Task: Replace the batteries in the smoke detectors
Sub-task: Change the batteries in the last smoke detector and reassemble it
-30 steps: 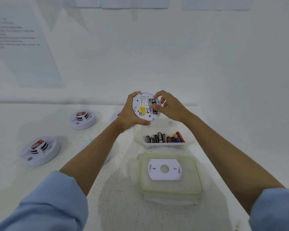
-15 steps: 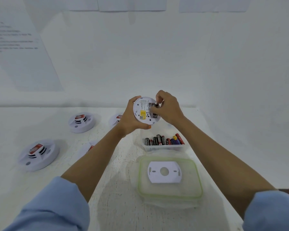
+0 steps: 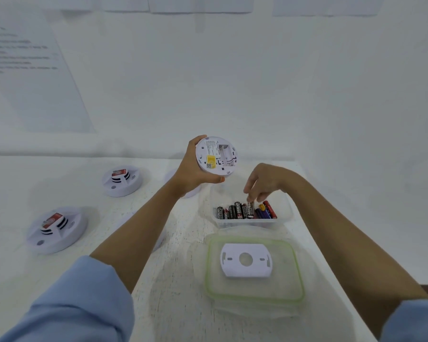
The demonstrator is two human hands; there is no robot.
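On the left of the white bench (image 3: 173, 299) sit two round white smoke detectors, one near (image 3: 56, 229) and one farther back (image 3: 122, 180), both dome-up with red labels. A third is mostly hidden behind the left forearm.

At centre, the left hand (image 3: 192, 169) grips a round white smoke detector with a yellow sticker (image 3: 216, 156) by its rim. It is raised off the bench with its back to the camera, and the battery bay looks empty.

To its right, the right hand (image 3: 265, 183) reaches down into a clear plastic tub of batteries (image 3: 286, 213), fingertips pinching the top of a black battery (image 3: 250, 208).

The step in hand seems to be swapping cells. Next, a fresh cell must be lifted clear of its tightly packed neighbours and seated the right way round.

Nearest lies a green-rimmed clear lid (image 3: 209, 270) carrying a flat white mounting plate (image 3: 246, 260), out of the hands' way.
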